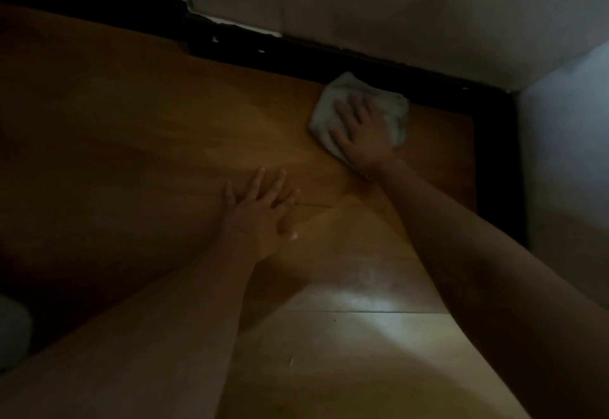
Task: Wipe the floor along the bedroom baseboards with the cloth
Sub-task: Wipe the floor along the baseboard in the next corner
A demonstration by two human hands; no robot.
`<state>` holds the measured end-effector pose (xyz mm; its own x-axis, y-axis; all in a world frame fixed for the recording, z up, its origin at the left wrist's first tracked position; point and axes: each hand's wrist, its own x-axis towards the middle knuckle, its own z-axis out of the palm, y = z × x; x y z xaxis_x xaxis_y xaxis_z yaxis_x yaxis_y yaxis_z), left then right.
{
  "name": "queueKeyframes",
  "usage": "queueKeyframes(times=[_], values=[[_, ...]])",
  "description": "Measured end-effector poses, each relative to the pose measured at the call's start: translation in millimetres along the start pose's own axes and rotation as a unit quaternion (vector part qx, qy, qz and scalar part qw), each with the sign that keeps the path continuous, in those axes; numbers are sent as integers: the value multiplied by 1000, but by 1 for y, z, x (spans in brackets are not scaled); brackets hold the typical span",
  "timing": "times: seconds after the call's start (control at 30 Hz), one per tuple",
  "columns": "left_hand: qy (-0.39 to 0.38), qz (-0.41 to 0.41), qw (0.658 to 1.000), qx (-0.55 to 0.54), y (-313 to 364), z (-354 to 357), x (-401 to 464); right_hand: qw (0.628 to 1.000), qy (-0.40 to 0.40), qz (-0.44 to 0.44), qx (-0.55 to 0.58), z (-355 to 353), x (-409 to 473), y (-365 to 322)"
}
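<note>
While right hand presses flat, fingers spread, on white cloth touching black baseboard, left hand rests splayed on wooden floor, well short of baseboard.

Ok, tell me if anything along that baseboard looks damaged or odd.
The dark baseboard shows pale chipped spots near its left end, and the wall edge above looks ragged. Otherwise nothing stands out: the right hand presses the cloth flat on the floor.
</note>
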<state>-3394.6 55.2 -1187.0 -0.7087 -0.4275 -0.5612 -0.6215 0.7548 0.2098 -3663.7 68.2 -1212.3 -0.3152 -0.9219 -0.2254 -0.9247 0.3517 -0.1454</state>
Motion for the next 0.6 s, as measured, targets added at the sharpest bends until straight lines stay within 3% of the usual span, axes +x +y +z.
queueKeyframes(times=[0.1, 0.23, 0.3, 0.37, 0.5, 0.6], values=[[11, 2, 1000, 10, -2, 6, 1, 998, -9, -58, -28, -3, -11, 13], [7, 8, 1000, 19, -3, 6, 1, 985, 23, 166, -32, -4, -45, 53], [8, 8, 1000, 24, -3, 6, 1, 978, 24, 207, -4, -6, -45, 46], [6, 9, 1000, 23, -2, 5, 1, 985, 7, 174, -3, -7, -30, 18], [16, 7, 1000, 4, -2, 4, -1, 1000, -10, 4, -29, 0, 17, -54], [18, 7, 1000, -2, -1, 5, -2, 995, -14, -81, -52, -4, 21, -46]])
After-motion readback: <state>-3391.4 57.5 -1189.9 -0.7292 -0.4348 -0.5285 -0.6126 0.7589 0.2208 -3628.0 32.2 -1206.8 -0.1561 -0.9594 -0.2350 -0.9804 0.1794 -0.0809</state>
